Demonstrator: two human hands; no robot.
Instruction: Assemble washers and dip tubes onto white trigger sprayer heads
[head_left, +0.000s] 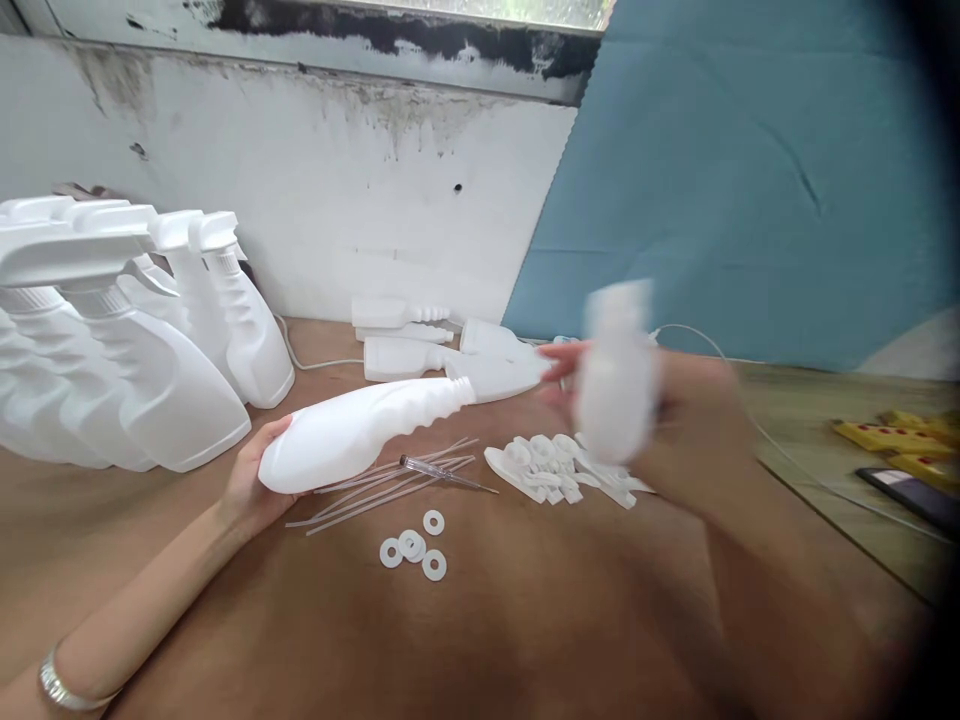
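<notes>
My left hand [255,478] is closed around the base end of a white plastic spray bottle [356,428] without a sprayer head. The bottle lies nearly level above the table, its threaded neck pointing right. My right hand [667,390] is raised on the right and smeared by motion, with a blurred white plastic piece [619,375] in it whose kind I cannot make out. Below the bottle are thin clear tubes [375,487], a small screwdriver [442,472] and several white ring washers [410,545]. White trigger sprayer parts [551,462] lie in a heap below my right hand.
Spray bottles with sprayer heads [161,380] stand in rows at the left. More bare white bottles [405,357] lie at the back by the wall. A white cable [772,440] runs along the right, near a dark phone-like object [904,497] and yellow items [892,437].
</notes>
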